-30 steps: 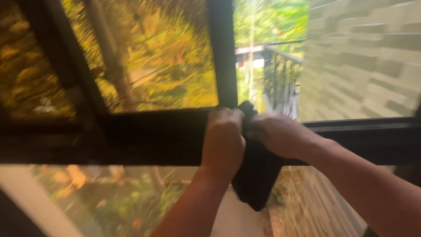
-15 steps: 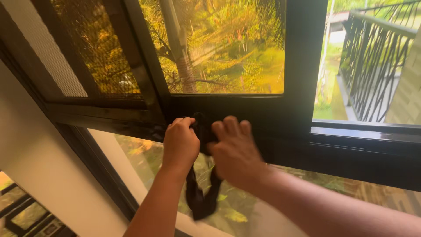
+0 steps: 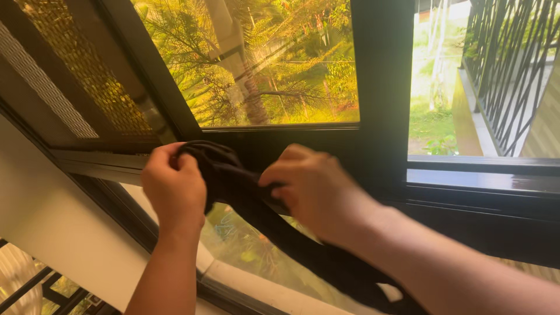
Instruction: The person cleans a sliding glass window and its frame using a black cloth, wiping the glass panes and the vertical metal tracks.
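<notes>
A black cloth is held between both hands in front of the dark window frame, against its horizontal bar below the glass pane. The left hand is closed in a fist around the bunched upper end of the cloth, its fingers curled tight over the fabric. The right hand is laid over the cloth just beside it, its fingers bent and pressed together on the fabric with the thumb underneath. From under the right hand the cloth is seen trailing down and to the right below the forearm, in front of the lower pane. A mesh screen is set in the frame at upper left. A black metal railing is visible outside at upper right, and trees are seen through the glass.
</notes>
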